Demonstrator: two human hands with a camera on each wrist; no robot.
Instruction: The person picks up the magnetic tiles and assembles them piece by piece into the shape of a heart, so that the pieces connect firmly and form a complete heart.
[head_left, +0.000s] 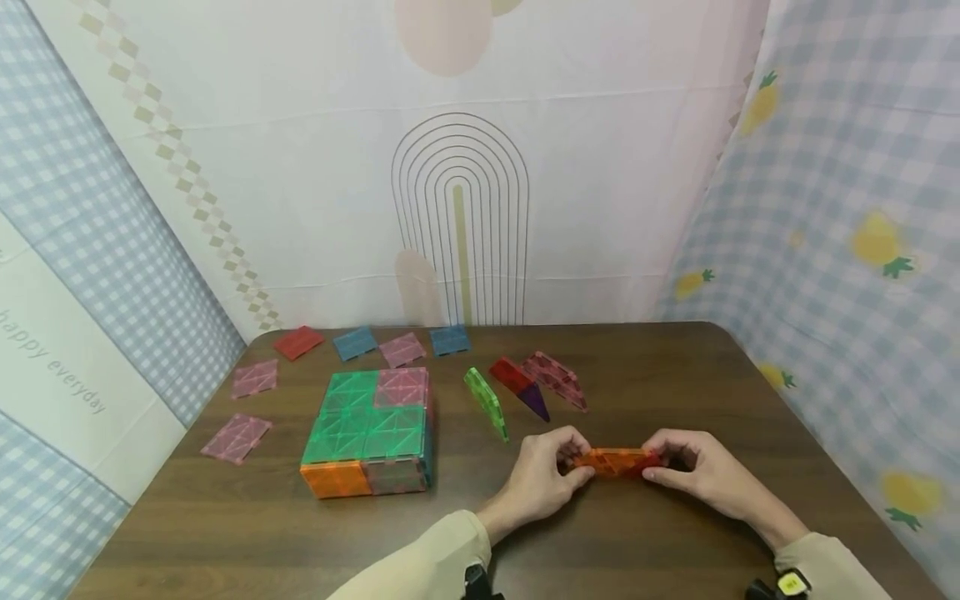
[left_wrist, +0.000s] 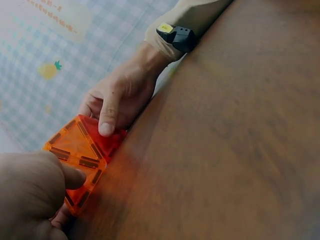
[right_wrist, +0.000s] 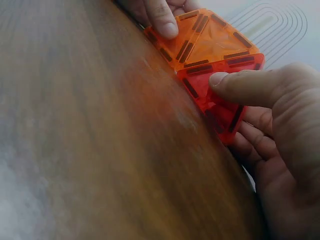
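Two orange triangular magnetic tiles [right_wrist: 222,42] and a red triangular magnetic tile [right_wrist: 197,80] are joined edge to edge in a row that stands upright on the table. My left hand [head_left: 542,473] pinches the orange end between thumb and fingers. At the other end, the thumb and fingers of my right hand [head_left: 708,473] pinch the red tile. In the left wrist view, the left thumb lies over the lower orange tile [left_wrist: 87,175]. Dark magnet strips show along the tile edges.
Left of the hands stands a flat box of magnetic tiles with a green and pink top [head_left: 367,421]. Beyond the hands, a green piece [head_left: 487,404], a red and purple piece [head_left: 519,385] and a pink piece [head_left: 555,379] stand on edge. Several loose square tiles lie at the back and left.
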